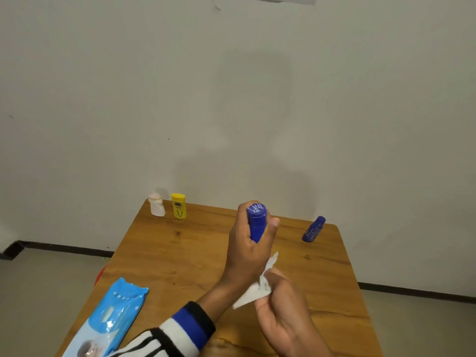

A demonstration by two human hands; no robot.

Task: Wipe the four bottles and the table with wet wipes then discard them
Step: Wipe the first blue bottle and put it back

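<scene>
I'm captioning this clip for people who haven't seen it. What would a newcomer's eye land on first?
The blue bottle, held up in the left hand above the middle of the wooden table, with the right hand just below pinching a crumpled white wet wipe. Next, the bright blue wipes pack at the near left edge, and the yellow bottle at the far left corner.

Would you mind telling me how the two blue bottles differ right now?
The held blue bottle is off the table, gripped by the left hand; the far blue bottle stands free on the table near its right edge. The held one is next to the wipe that the right hand pinches; the far one has nothing touching it. Both are dark blue with blue caps.
</scene>
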